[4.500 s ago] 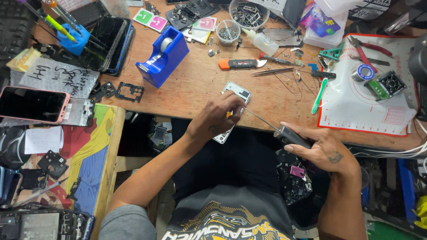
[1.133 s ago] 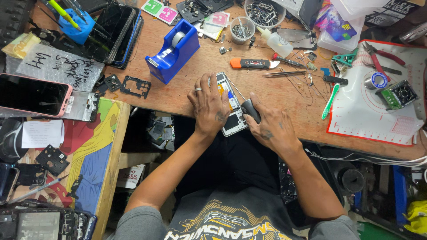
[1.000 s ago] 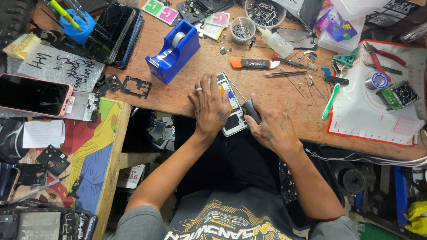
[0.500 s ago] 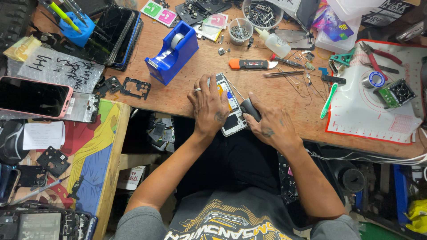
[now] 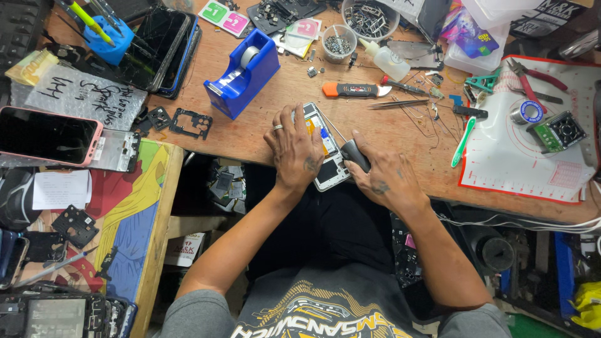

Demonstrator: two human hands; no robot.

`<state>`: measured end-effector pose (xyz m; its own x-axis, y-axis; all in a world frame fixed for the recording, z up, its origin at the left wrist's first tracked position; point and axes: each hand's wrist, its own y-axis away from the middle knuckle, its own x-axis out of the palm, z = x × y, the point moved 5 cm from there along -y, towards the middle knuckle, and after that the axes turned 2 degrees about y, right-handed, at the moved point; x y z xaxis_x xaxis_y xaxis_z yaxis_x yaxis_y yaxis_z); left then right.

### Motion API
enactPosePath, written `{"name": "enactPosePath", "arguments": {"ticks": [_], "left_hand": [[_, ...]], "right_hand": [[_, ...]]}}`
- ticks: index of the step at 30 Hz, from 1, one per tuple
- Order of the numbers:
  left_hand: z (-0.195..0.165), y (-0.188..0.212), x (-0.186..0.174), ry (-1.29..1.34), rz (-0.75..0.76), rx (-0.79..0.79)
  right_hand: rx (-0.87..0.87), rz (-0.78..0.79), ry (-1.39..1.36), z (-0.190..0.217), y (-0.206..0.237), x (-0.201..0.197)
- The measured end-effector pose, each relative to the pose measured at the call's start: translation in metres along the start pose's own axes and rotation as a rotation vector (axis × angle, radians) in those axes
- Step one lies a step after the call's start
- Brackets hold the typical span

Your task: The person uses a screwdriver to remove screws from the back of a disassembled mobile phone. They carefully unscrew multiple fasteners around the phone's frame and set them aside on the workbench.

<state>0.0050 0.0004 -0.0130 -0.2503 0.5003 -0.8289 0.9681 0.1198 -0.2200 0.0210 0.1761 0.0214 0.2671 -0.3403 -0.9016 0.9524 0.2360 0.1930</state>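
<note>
Left hand (image 5: 294,147) pins the opened white-framed phone (image 5: 327,150), long axis diagonal on the wooden desk (image 5: 263,125), fingers flat. Right hand (image 5: 385,181), on its right, grips a black-handled screwdriver (image 5: 352,152), tip pointing onto it.

One view only here, the head camera, and it is looking almost straight down from above the seated person's own shoulders. The grey shirt is filling the bottom edge, both forearms are running up toward mid-frame, where the left hand (image 5: 294,150) and right hand (image 5: 385,181) are meeting at the near edge of the wooden workbench (image 5: 263,125). The bench is stretching across the upper half (its far side is getting cut off at the top). A painted side table (image 5: 134,231) is sitting at lower left. Medium distance, arm's reach.
</note>
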Motion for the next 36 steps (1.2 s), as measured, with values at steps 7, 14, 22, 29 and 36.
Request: {"name": "enactPosePath", "arguments": {"ticks": [7,14,22,29,36], "left_hand": [[0.0005,0.0007,0.0006,-0.007,0.019,0.013],[0.0000,0.0016,-0.0009,-0.012,0.012,0.013],[0.0003,0.0019,-0.0019,-0.005,0.000,0.021],[0.0000,0.0008,-0.0014,0.002,0.014,0.021],[0.0005,0.0008,-0.0042,0.012,0.001,0.020]], "right_hand": [[-0.003,0.013,-0.045,-0.0052,0.0004,0.0009],[-0.032,0.015,-0.030,-0.0044,-0.0033,0.0016],[-0.022,-0.004,-0.020,-0.0038,-0.0034,0.0043],[-0.043,0.007,-0.045,-0.0061,-0.0039,0.0014],[-0.059,-0.012,-0.023,-0.0042,-0.0064,0.0028]]}}
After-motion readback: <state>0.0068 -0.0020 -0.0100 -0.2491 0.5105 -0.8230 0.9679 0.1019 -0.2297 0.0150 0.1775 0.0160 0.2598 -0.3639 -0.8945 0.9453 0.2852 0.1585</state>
